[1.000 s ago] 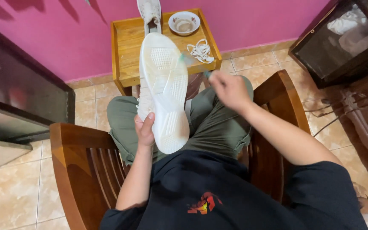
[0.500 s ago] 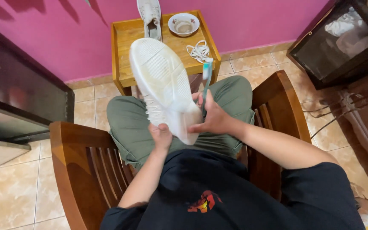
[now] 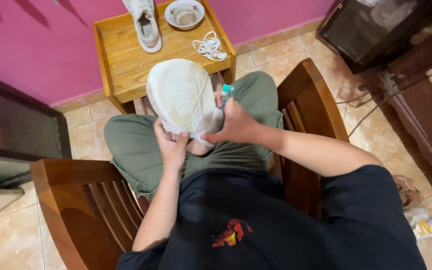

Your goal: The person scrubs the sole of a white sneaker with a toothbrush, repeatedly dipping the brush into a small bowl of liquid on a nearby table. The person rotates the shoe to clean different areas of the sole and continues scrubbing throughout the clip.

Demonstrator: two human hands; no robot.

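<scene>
A white shoe (image 3: 182,97) is held sole-up over my lap. My left hand (image 3: 171,145) grips its heel end from below. My right hand (image 3: 236,122) presses against the shoe's right side and also holds a small teal-handled tool (image 3: 227,91), likely a brush, whose tip sticks up past my fingers. I sit cross-legged in a wooden armchair (image 3: 81,200). On the small wooden table (image 3: 121,65) ahead lie a second white shoe (image 3: 145,22), a white bowl (image 3: 184,13) and a pile of white laces (image 3: 209,47).
A pink wall stands behind the table. A dark cabinet (image 3: 16,130) is on the left and dark furniture with cables (image 3: 401,65) on the right. The floor is beige tile. A sandal (image 3: 408,192) lies by the chair's right side.
The shoe has tipped from pointing upright to lying lower over my lap. My right hand came from the air onto the shoe's side. My left hand shifted along the heel.
</scene>
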